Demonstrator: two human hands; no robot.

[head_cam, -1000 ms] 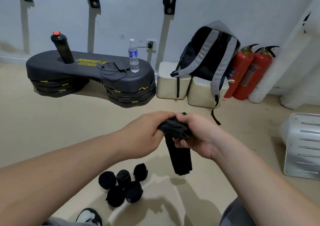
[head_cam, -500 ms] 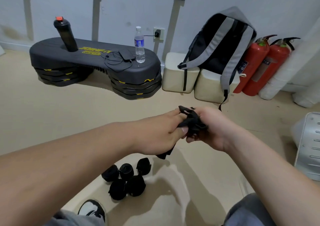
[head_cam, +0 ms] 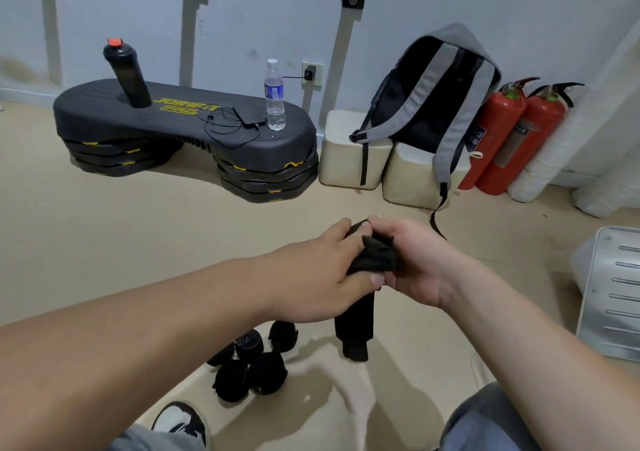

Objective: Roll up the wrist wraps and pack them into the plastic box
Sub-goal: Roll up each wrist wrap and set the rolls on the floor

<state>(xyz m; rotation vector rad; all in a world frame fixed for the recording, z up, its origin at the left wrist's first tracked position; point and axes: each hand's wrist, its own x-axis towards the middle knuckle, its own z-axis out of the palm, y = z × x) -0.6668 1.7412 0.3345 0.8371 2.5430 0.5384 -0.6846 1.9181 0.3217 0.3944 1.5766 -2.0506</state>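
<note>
Perhaps five rolled wraps (head_cam: 266, 372), one half-rolled wrap (head_cam: 375, 256), two fire extinguishers (head_cam: 498, 139), two bottles (head_cam: 275, 97), two cream blocks (head_cam: 346, 153), one backpack (head_cam: 433, 80)

Half-hidden wrist wrap (head_cam: 375, 258) between left hand (head_cam: 311, 277), right hand (head_cam: 422, 263)

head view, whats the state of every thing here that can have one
wrist wrap: partly rolled, tail hanging loose
left hand: grips the roll
right hand: grips the roll
rolled wraps: rolled up, clustered on the floor
water bottle: upright, capped
black bottle: upright, lid shut
backpack: propped upright against the wall
plug: in the wall socket
</note>
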